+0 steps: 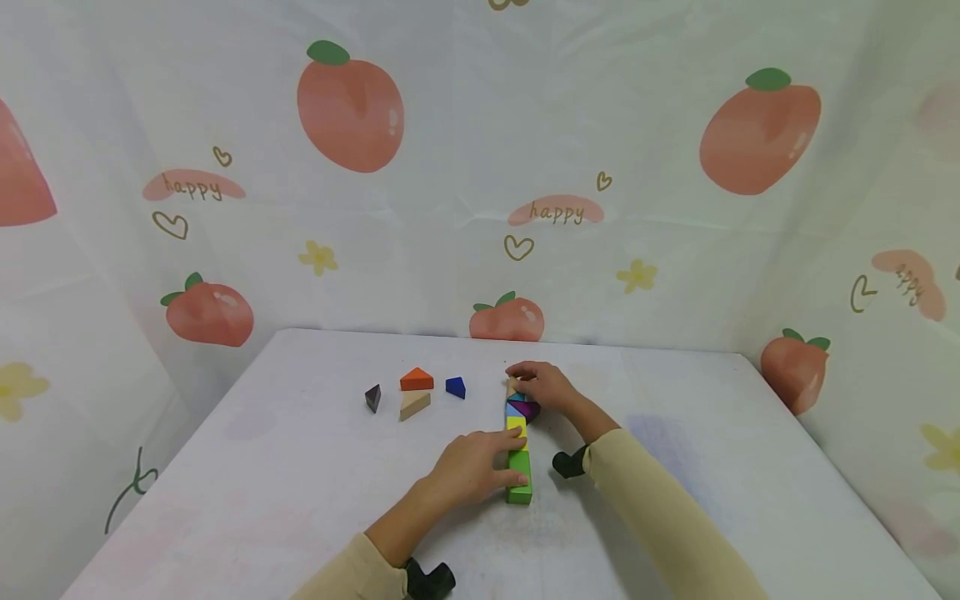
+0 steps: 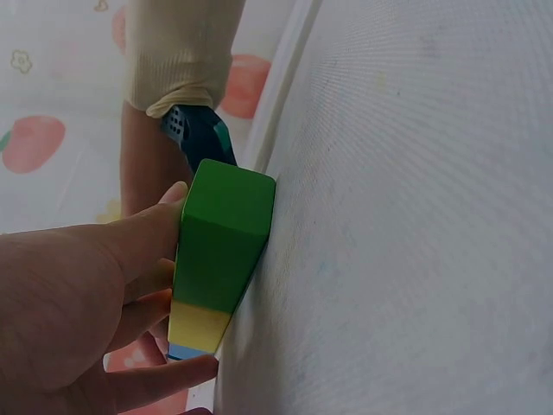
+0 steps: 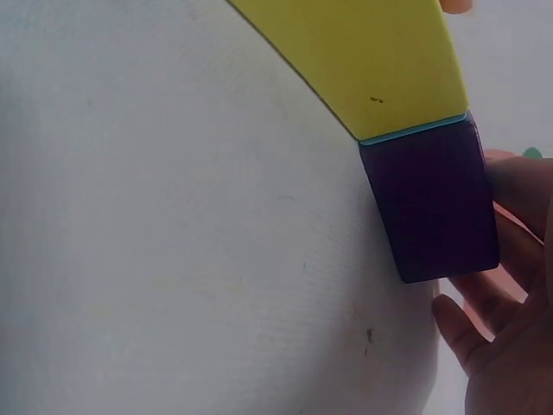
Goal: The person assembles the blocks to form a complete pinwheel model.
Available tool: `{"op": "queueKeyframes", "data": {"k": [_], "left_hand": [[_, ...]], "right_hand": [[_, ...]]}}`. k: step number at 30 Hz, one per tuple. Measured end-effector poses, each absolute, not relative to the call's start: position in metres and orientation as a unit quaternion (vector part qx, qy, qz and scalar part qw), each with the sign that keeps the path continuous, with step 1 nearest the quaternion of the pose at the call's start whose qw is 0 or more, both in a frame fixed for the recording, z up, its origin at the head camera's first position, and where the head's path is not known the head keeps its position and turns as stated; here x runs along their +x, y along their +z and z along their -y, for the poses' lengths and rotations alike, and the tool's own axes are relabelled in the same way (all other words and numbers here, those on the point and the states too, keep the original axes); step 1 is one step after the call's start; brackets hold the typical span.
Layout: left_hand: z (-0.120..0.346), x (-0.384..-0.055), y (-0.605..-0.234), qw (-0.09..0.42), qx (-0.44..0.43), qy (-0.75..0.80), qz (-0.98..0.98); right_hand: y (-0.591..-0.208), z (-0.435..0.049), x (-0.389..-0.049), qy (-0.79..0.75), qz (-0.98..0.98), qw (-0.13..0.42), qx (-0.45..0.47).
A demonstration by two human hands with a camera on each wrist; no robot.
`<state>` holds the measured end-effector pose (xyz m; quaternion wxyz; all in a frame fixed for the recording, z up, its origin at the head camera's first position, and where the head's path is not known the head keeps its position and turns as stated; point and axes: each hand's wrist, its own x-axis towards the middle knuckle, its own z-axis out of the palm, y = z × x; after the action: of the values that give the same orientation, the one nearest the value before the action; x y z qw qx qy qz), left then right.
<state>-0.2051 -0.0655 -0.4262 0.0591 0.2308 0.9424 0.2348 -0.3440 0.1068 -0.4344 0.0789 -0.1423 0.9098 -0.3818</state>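
Head view: green block (image 1: 521, 462), yellow block (image 1: 515, 422) at its 12 o'clock, touched by unclenched left hand (image 1: 468, 467). Far wooden block (image 1: 512, 387) part-covered by right hand (image 1: 550, 388), grip unreadable. Orange block (image 1: 416, 382) seen at green's 10 o'clock.

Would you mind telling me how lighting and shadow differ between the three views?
Head view: bright, a soft shadow on the white tabletop beside the beige right sleeve; left wrist: dimmer, the green rectangular block in shade; right wrist: also dim, the dark purple four-sided block face almost black.
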Motion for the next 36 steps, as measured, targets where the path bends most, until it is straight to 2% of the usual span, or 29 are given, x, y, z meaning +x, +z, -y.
{"op": "queueKeyframes", "data": {"k": [36], "left_hand": [[0.065,-0.206,-0.426,0.067,0.226,0.232,-0.944]], "right_hand": [[-0.438,-0.106,-0.330,-0.380,-0.919,0.027,-0.098]]}}
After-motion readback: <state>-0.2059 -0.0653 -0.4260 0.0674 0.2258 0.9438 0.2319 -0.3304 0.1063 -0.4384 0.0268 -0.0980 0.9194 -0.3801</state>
